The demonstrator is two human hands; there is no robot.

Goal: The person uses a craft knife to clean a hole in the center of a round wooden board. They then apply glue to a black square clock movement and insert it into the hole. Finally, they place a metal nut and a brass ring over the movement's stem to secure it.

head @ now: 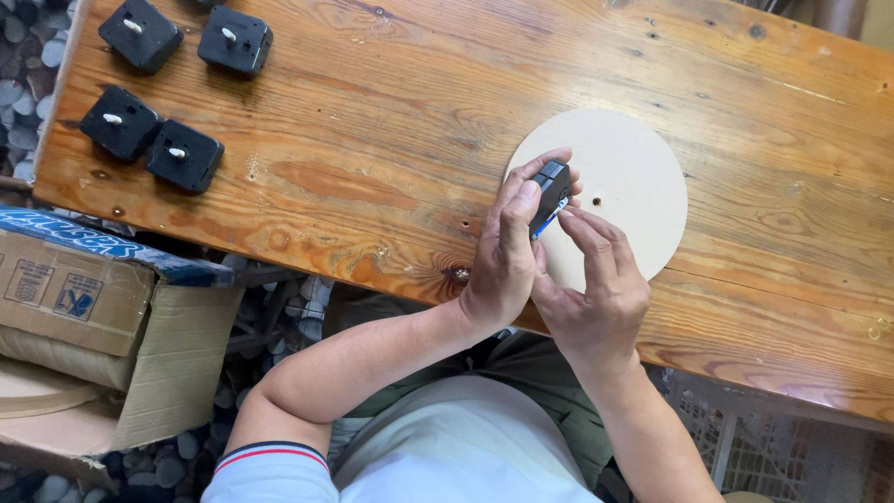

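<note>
A small black plastic square clock movement (pixel 551 191) with a blue strip along its lower edge is gripped in the left hand (pixel 504 256), whose fingers are curled closed around its left side and top. The right hand (pixel 596 284) is held just beside it, half closed, its forefinger and thumb brought against the blue edge of the movement. Both hands are raised over the near edge of a pale round fibreboard disc (pixel 626 177), which is laid flat on the varnished knotty wooden counter (pixel 372 140) and is pierced by a small hole (pixel 595 200) at its middle. The movement is held above the left part of that disc.

Four more black square clock movements with white shafts are set out at the far left end of the counter, well apart from the hands: two at the back (pixel 141 33) (pixel 235 39) and two nearer (pixel 119 123) (pixel 184 156), the nearer pair touching.

Below the counter on the left, an open brown cardboard box (pixel 102 317) is seen, edged along the top with a blue band and marked with two small rectangular printed labels on its side, one blue and white
</note>
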